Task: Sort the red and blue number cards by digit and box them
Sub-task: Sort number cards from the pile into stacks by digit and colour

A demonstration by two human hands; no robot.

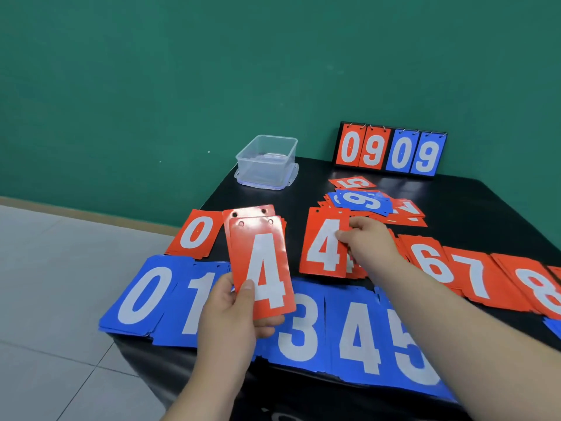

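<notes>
Through the head camera I see my left hand (233,314) gripping a small stack of glossy red rectangular cards printed with a white 4 (261,262). The thumb lies across the lower front and the fingers curl behind. The held stack is lifted clear of the black tabletop (473,208) and stands nearly upright, punched holes at the far end. My right hand (367,241) pinches the right edge of the top red 4 card (321,244) of the red 4 pile (355,268), which sits in the red row between the red 0 pile (197,235) and the red 6 pile (428,262). I cannot tell whether that card is raised or flat.

The relation that counts is this: the pile lies to the right of the held stack and a little beyond it, near but apart. Both long axes run away from me, though the held stack's far end leans left and the pile's does not. The right hand is nearer and already on the pile. I judge the step to be merging the fours, so the left hand would travel right and forward, twist slightly and lay its stack down flat.

The clear plastic box (267,161) stands at the far left corner, well apart and seemingly empty, and a loose heap of red and blue cards (370,202) lies behind the right hand. Boxing looks some way off.
</notes>
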